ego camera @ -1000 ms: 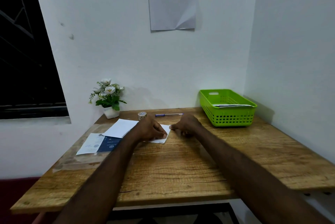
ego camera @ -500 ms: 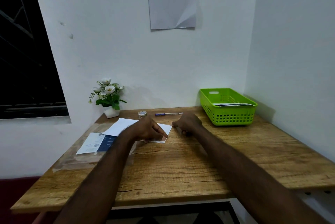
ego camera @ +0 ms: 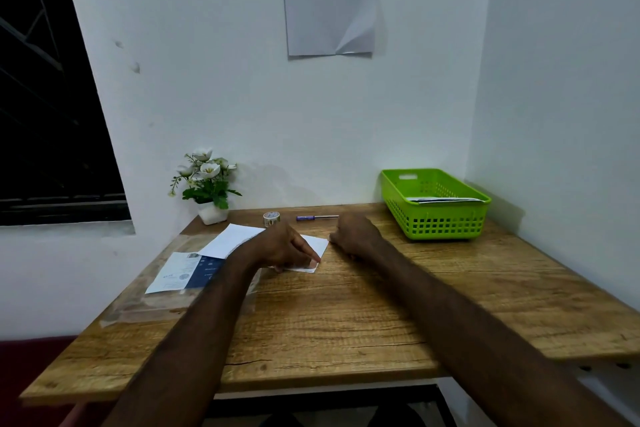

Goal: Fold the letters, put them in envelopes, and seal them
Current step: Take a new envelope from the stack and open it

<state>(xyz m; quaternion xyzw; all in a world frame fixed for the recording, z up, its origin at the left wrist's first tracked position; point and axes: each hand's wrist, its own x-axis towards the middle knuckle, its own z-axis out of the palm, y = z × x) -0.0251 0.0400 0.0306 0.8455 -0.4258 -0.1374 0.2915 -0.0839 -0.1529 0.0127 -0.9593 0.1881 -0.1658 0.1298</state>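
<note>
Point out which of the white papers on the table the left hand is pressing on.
The small folded white sheet at the table's middle, under the left hand. The larger white sheet behind and the blue-and-white printed envelope farther left lie untouched.

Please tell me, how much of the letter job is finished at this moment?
Done: the green basket already holds some flat paper items, perhaps finished envelopes. In hand: the left hand presses a white folded paper on the table; the right hand rests curled beside it. Left: another white sheet waits, and the tape roll lies untouched.
</note>
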